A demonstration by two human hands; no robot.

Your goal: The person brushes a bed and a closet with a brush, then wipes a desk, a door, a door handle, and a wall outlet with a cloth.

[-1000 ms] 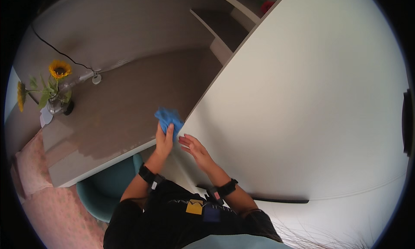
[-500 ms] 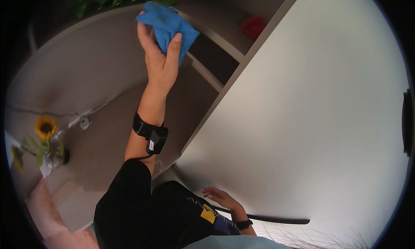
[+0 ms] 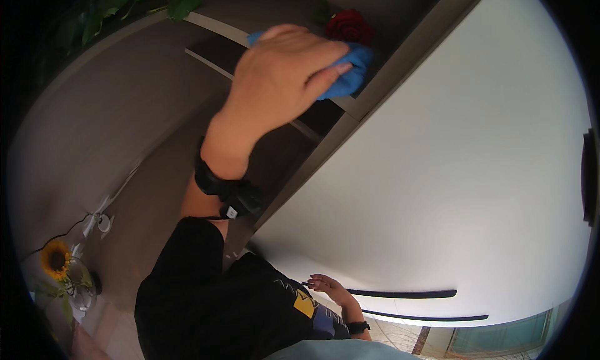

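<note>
My left hand (image 3: pixel 281 75) is raised high and closed round a bunched blue cloth (image 3: pixel 353 72). The cloth lies at the pale front edge of a shelf (image 3: pixel 219 27), its ends showing on both sides of my fingers. Just beyond it sits a red rose (image 3: pixel 350 27) on the dark shelf surface. Low down by my body, my right hand (image 3: pixel 329 288) has loosely bent fingers apart and nothing visible in them. It overlaps a long dark handle bar (image 3: pixel 406 293) on the white panel.
A large white panel (image 3: pixel 450 160) fills the right side, beside a brown cabinet upright (image 3: pixel 375 91). Green leaves (image 3: pixel 181 4) hang at the upper left. A sunflower (image 3: pixel 56 259) in a clear vase (image 3: pixel 82 288) and a white cable (image 3: pixel 115 194) are at the lower left.
My left hand has moved right along the shelf with the blue cloth and turned its back toward me. The view has shifted, and the fingers of my right hand are more bent.
</note>
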